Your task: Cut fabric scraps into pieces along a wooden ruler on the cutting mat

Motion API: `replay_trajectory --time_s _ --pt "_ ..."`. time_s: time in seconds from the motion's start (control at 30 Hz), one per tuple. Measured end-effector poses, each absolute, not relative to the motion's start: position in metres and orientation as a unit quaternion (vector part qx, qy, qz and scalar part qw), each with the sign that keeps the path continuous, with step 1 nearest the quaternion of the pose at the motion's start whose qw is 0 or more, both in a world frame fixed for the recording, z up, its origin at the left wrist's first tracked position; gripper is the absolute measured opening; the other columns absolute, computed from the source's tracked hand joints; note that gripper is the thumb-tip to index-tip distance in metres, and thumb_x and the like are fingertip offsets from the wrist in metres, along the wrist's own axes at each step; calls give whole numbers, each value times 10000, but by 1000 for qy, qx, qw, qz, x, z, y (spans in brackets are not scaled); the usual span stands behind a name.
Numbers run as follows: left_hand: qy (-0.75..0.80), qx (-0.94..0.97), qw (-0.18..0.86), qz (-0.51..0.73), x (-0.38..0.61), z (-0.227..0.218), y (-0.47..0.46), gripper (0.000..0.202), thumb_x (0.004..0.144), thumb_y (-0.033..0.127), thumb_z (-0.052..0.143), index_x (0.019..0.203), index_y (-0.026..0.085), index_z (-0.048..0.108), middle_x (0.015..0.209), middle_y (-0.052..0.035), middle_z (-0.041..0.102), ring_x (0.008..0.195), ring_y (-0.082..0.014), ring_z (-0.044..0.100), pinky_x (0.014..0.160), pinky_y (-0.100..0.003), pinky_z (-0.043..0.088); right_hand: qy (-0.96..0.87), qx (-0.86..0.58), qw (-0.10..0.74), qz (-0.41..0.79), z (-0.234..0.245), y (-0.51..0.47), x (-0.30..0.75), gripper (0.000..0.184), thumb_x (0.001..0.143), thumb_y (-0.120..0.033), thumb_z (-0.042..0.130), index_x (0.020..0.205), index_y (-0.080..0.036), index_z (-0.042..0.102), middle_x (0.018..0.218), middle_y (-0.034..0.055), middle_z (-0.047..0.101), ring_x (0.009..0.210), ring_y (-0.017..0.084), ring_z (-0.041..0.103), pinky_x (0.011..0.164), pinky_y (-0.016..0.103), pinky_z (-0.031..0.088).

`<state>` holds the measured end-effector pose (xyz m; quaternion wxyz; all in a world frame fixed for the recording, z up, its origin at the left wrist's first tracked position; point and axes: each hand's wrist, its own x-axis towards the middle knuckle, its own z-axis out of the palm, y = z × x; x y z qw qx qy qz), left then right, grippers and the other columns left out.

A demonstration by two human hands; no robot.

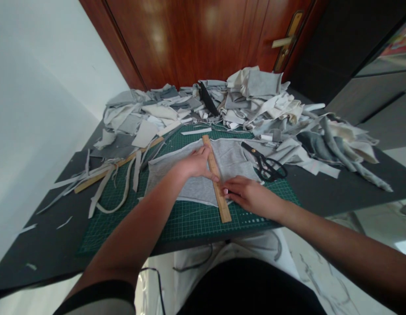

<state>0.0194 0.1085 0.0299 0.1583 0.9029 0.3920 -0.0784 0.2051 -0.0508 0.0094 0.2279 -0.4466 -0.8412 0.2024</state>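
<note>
A grey fabric piece (196,186) lies flat on the green cutting mat (189,218). A wooden ruler (216,179) lies across it, running from far to near. My left hand (194,164) rests flat on the fabric with its fingers pressed against the ruler's left edge. My right hand (250,194) lies at the ruler's near right side, fingertips touching it, fingers drawn together; whether it holds a small marker I cannot make out. Black-handled scissors (265,164) lie just right of the fabric.
A large heap of grey and cream fabric scraps (242,103) fills the table's far side. Cut strips and a second wooden ruler (117,165) lie at the left. A red-brown door (203,39) stands behind the dark table (337,188).
</note>
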Motion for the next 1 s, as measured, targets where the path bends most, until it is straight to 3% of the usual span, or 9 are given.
replay_trajectory --time_s 0.57,0.73,0.87,1.0 --pt "380 909 155 -75 20 27 112 1372 532 786 720 1581 114 145 1663 -243 235 1515 -411 293 1213 -448 289 -849 -437 210 210 17 -93 202 187 1016 -193 532 1092 -156 698 1042 106 711 982 222 642 881 376 549" --pt "377 909 163 -69 18 23 117 1273 539 786 714 1537 147 249 1615 -209 339 1471 -393 365 1191 -428 331 -855 -431 202 208 18 -101 205 194 1027 -220 523 1094 -157 694 1012 96 703 955 217 623 866 368 532" --pt "375 910 162 -62 18 23 117 1289 530 786 718 1533 125 251 1617 -213 323 1469 -379 363 1192 -392 336 -853 -431 215 203 15 -105 206 201 1031 -231 519 1092 -155 696 1013 93 699 953 217 612 882 377 524" --pt "382 907 162 -68 19 24 116 1314 520 802 716 1555 161 222 1628 -203 318 1466 -396 365 1186 -420 342 -851 -429 225 200 14 -105 204 194 1031 -229 520 1067 -165 700 984 88 702 928 210 618 862 370 529"
